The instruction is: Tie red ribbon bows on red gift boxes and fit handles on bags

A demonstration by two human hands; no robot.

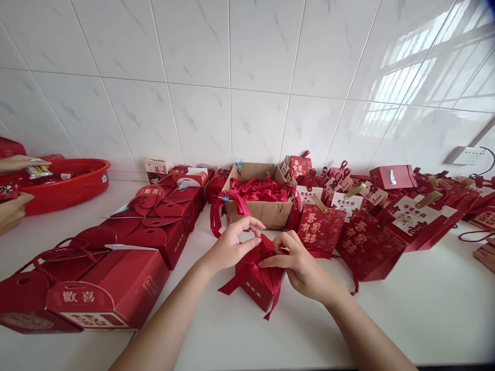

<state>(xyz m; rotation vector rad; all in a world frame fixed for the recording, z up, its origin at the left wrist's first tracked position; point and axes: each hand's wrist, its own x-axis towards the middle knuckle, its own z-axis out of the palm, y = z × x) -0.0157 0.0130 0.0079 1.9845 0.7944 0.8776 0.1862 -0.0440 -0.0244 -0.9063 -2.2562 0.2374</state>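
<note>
A small red box (pixel 253 288) with pale lettering stands on the white table in front of me, and a red ribbon (pixel 233 284) is looped over its top, its tails hanging at the front and left. My left hand (pixel 231 246) is at the box's upper left, thumb and fingertips apart beside the pointed top, with nothing clearly between them. My right hand (pixel 301 265) is at the right of the top, its thumb and bent fingers closed on the ribbon.
Behind the box is a cardboard carton (pixel 259 214) of red ribbons. Red gift boxes (pixel 127 281) line the left, and red gift bags (pixel 320 226) crowd the right. At far left, another person's hands (pixel 15 211) are by a red basin (pixel 77 193).
</note>
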